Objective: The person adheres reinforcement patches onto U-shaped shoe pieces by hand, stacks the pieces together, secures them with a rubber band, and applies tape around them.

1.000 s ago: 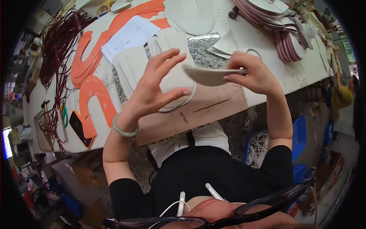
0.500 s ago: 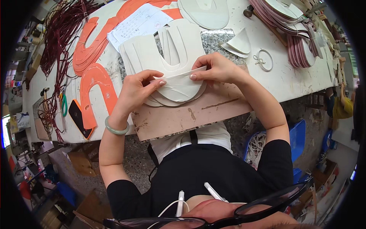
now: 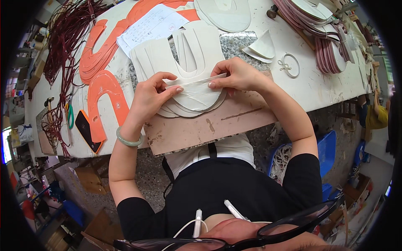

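Note:
Between my hands is a white, crescent-shaped sheet piece (image 3: 196, 97), creased across its face, with its straight upper edge pinched at both ends. My left hand (image 3: 155, 93) grips the left corner between thumb and fingers. At the right corner, my right hand (image 3: 234, 76) holds the edge with thumb on top. Beneath it lies a fanned stack of white U-shaped pieces (image 3: 157, 54), their open ends pointing away from me. The stack rests partly on a brown board (image 3: 201, 131) at the table's near edge.
Orange U-shaped pieces (image 3: 99, 106) lie left, beside a phone (image 3: 87, 129) and green-handled scissors (image 3: 70, 115). Handwritten paper (image 3: 150, 27) lies behind. To the right are white offcuts (image 3: 261, 46), a metal ring (image 3: 292, 65), a hammer (image 3: 273, 11) and bundled pink-edged pieces (image 3: 328, 54).
My left fingers have shifted slightly on the crescent piece's edge. Otherwise both hands keep nearly the same place and hold.

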Demonstrator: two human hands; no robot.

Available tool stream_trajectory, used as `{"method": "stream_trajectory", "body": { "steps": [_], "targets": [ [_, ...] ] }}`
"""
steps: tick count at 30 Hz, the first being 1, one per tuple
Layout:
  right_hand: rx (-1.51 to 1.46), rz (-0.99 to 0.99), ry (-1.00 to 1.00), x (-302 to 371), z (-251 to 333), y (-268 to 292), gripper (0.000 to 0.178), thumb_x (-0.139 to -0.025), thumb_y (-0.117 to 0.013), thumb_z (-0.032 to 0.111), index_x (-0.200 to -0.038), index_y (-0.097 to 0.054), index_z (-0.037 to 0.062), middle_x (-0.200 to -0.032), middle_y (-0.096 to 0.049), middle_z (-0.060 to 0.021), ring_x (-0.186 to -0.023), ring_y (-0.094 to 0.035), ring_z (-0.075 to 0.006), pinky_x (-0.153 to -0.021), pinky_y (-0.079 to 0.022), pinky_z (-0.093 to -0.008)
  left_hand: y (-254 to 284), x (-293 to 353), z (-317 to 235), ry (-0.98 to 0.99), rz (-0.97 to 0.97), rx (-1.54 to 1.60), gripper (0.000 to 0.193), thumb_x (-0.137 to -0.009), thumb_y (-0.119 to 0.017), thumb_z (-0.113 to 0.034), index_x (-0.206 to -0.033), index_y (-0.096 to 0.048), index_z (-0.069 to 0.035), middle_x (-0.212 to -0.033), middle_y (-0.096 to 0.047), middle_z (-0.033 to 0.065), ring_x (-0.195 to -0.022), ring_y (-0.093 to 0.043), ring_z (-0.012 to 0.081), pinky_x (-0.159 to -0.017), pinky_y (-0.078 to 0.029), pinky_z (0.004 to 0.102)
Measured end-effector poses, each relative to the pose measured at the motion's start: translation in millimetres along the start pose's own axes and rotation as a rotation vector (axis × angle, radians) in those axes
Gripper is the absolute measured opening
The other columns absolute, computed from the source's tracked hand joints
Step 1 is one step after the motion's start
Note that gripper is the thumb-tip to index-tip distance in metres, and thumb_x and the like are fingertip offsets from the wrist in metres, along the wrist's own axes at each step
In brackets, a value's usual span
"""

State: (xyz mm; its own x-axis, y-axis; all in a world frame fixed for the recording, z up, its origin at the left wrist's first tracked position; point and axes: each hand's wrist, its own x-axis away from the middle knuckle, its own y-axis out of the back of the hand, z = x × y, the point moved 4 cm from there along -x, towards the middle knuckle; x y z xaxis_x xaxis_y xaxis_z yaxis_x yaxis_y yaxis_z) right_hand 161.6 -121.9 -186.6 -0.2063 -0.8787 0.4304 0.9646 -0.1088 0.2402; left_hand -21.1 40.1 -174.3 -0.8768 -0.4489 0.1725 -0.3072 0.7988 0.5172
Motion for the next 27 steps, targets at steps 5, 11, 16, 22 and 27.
{"method": "stream_trajectory", "body": {
  "steps": [5,11,16,22,27],
  "targets": [
    [0.204,-0.027,0.075,0.9,4.5,-0.5,0.032,-0.082,-0.075,0.028,-0.094,-0.067,0.0000,-0.075,-0.068,-0.0089,-0.060,-0.063,-0.0153,-0.054,-0.050,-0.0294,-3.4,1.1,-1.6,0.004,0.009,0.022,0.027,-0.084,-0.077,-0.016,-0.106,-0.066,-0.003,-0.063,-0.052,-0.0053,-0.058,-0.044,0.0009,-0.052,-0.036,0.0184],
    [0.783,-0.455,0.361,29.5,16.2,-11.4,0.037,-0.082,-0.072,0.023,-0.111,-0.059,0.0042,-0.090,-0.062,-0.0105,-0.078,-0.062,-0.0289,-0.069,-0.051,-0.0349,0.8,18.9,-37.3,-0.536,-0.352,-0.638,0.029,-0.077,-0.078,-0.012,-0.104,-0.069,-0.008,-0.082,-0.062,0.0054,-0.076,-0.059,0.0178,-0.063,-0.048,0.0293],
    [0.725,-0.298,0.917,36.5,7.1,-33.7,0.025,-0.080,-0.069,0.011,-0.103,-0.060,0.0052,-0.103,-0.059,-0.0108,-0.098,-0.059,-0.0296,-0.085,-0.049,-0.0393,-14.1,36.9,-22.3,-0.668,-0.092,-0.424,0.023,-0.076,-0.076,-0.008,-0.099,-0.073,-0.006,-0.095,-0.064,0.0066,-0.089,-0.059,0.0248,-0.076,-0.051,0.0344],
    [0.786,-0.246,0.698,22.1,22.1,-18.6,0.041,-0.076,-0.076,0.024,-0.109,-0.060,0.0062,-0.106,-0.057,-0.0090,-0.105,-0.053,-0.0287,-0.093,-0.044,-0.0379,-3.7,22.1,-19.7,-0.543,-0.070,-0.314,0.031,-0.077,-0.077,-0.013,-0.106,-0.069,-0.003,-0.101,-0.063,0.0093,-0.093,-0.057,0.0258,-0.081,-0.049,0.0358],
    [0.755,-0.117,0.491,14.5,28.6,-21.3,0.047,-0.069,-0.082,0.026,-0.105,-0.058,0.0067,-0.105,-0.056,-0.0083,-0.107,-0.049,-0.0294,-0.091,-0.042,-0.0384,-12.4,23.0,-26.6,-0.406,0.071,-0.523,0.041,-0.080,-0.074,-0.021,-0.116,-0.062,-0.003,-0.118,-0.056,0.0103,-0.112,-0.049,0.0281,-0.091,-0.044,0.0372]
  ]
}}
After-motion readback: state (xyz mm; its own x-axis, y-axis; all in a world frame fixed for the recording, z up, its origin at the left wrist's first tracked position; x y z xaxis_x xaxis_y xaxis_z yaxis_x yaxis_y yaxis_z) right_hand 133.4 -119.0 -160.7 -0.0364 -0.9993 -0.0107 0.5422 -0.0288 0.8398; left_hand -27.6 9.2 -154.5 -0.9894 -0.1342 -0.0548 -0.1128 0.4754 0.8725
